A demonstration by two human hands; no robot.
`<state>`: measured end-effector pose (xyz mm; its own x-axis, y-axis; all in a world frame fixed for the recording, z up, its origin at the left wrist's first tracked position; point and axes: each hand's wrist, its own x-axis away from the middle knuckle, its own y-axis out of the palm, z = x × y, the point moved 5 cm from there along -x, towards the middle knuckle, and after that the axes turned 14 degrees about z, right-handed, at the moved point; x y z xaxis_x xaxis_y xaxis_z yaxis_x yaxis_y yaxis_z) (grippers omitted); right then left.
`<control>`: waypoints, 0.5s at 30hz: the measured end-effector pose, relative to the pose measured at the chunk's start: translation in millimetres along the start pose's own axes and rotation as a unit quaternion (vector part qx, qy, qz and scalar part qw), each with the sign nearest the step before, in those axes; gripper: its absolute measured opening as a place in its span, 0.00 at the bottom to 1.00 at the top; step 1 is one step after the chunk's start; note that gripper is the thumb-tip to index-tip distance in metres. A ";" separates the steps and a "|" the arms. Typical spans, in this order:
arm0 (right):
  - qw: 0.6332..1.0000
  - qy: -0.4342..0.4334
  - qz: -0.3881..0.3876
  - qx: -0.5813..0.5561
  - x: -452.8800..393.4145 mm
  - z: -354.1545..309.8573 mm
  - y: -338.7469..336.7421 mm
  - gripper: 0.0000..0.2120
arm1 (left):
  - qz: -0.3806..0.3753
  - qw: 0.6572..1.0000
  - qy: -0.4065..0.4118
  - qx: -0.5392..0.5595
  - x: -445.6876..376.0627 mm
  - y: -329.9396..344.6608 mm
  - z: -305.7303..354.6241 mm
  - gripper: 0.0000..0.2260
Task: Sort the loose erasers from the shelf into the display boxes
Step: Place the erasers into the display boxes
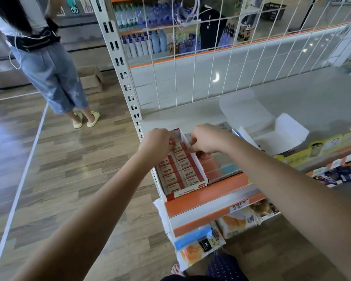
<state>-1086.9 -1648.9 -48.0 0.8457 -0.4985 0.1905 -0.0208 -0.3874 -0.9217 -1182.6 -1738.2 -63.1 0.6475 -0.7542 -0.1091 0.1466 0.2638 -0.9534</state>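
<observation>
Head view: both hands over far end of display box (pixel 199 175). Left hand (pixel 157 144) and right hand (pixel 204 139) curled, apparently pinching erasers (pixel 179 148) lying crosswise directly beneath fingertips; grip partly hidden.

2 hands (pixel 157 141) – 2 display boxes (pixel 199 180), approx. 10 erasers (pixel 183 164)

On the shelf (pixel 312 102), the display box (pixel 199 169) sits at 6 o'clock, erasers (pixel 187 173) in 2 rows inside. An open carton (pixel 280 134) lies at its 2 o'clock. Both hands, left hand (pixel 157 142) and right hand (pixel 206 139), meet over its 12 o'clock end.
</observation>
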 end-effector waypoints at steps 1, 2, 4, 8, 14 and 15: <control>1.000 0.000 -0.005 0.004 -0.2 -0.7 0.2 0.14 | -0.004 1.000 0.005 -0.016 0.7 0.4 1.6 0.08; 1.000 0.000 -0.014 0.009 -0.3 -1.4 0.2 0.13 | -0.011 0.999 0.016 -0.033 1.6 0.0 3.9 0.07; 0.999 0.002 -0.038 0.004 0.5 -0.3 -1.3 0.12 | -0.018 0.997 0.043 -0.058 3.4 -4.7 9.5 0.06; 0.999 -0.026 -0.019 0.001 6.1 10.4 -30.3 0.12 | 0.031 0.992 0.083 -0.085 -6.9 -36.0 29.4 0.12; 0.972 -0.060 0.131 0.186 22.4 87.0 -101.3 0.21 | 0.023 0.972 0.192 -0.136 -42.9 -44.8 124.3 0.18; 0.964 -0.051 0.146 0.218 29.7 107.2 -110.1 0.22 | 0.015 0.967 0.207 -0.145 -47.7 -38.9 146.6 0.19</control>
<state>-1002.3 -1538.0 22.8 0.8863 -0.4494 -0.1114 -0.0582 0.1304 -0.9897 -1109.5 -1624.4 20.4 0.2839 -0.9409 -0.1845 -0.1235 0.1549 -0.9802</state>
